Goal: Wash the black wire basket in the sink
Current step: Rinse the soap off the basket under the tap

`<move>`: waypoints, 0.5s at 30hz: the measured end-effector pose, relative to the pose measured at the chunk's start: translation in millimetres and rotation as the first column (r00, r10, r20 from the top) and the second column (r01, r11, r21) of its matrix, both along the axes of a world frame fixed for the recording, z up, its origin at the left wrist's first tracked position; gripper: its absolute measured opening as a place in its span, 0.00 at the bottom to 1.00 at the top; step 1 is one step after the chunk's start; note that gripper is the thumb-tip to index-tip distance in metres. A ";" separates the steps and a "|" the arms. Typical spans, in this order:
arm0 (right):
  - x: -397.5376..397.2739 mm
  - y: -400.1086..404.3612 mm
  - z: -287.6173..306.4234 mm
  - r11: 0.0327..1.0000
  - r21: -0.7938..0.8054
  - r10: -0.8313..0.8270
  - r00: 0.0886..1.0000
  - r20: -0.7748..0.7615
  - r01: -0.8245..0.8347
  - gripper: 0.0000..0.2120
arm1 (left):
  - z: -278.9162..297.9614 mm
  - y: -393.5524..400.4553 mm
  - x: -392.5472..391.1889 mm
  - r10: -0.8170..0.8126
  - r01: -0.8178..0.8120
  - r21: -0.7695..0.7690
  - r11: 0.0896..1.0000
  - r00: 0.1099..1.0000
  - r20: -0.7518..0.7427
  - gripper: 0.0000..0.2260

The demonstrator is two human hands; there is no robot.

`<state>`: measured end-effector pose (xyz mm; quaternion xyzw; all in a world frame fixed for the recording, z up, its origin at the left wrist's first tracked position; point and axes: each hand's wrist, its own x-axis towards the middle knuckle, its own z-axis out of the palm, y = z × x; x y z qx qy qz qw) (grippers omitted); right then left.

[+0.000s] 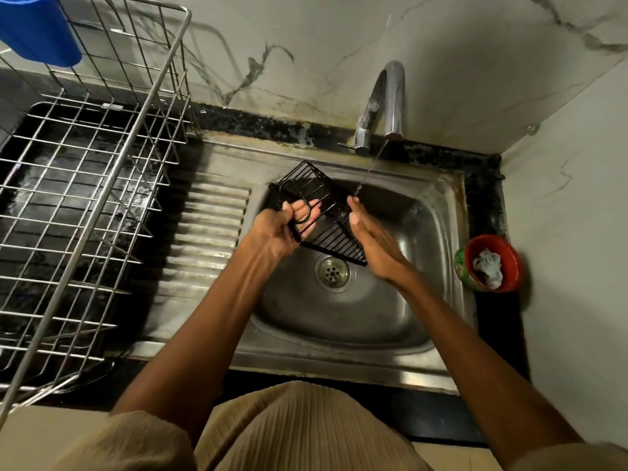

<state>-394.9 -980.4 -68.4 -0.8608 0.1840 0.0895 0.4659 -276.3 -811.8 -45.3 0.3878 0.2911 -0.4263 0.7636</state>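
Two hands meet over a steel sink (424, 321): the left hand (282, 229) curls its fingers round the wires of a black wire basket (323, 212), holding it tilted above the drain (332, 270), while the right hand (373, 239), fingers straight, lies flat against the basket's right edge. A thin stream from the tap (387, 103) falls by the right fingertips. A wire dish rack (85, 198) stands left; a red bowl (492, 263) sits right.
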 end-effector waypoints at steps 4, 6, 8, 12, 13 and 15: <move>0.5 -25.6 -30.8 0.986 -0.106 -0.152 0.954 -0.258 0.128 0.35 | -9.4 19.2 -4.2 0.008 -0.006 0.159 0.987 1.000 -0.007 0.17; 11.2 -27.2 -30.6 0.973 -0.206 -0.171 0.929 -0.328 0.106 0.37 | -17.0 23.7 -11.4 -0.019 0.020 0.233 0.972 1.000 -0.008 0.17; 27.4 -8.8 -19.4 0.960 -0.277 -0.120 0.954 -0.275 0.041 0.39 | -23.1 22.9 -20.7 0.007 0.001 0.264 0.964 1.000 -0.026 0.18; 56.5 55.1 6.7 0.908 -0.375 0.175 0.983 -0.061 -0.185 0.36 | -31.5 15.9 -32.3 0.062 -0.055 0.227 0.972 0.998 -0.025 0.17; 60.2 61.3 8.0 0.888 -0.400 0.236 0.971 -0.031 -0.229 0.35 | -34.0 16.7 -33.4 0.073 -0.068 0.215 0.974 0.997 -0.017 0.17; 65.7 47.7 6.0 0.841 -0.484 0.286 0.958 0.014 -0.243 0.32 | -36.9 23.1 -33.6 0.099 -0.098 0.182 0.978 0.995 0.005 0.16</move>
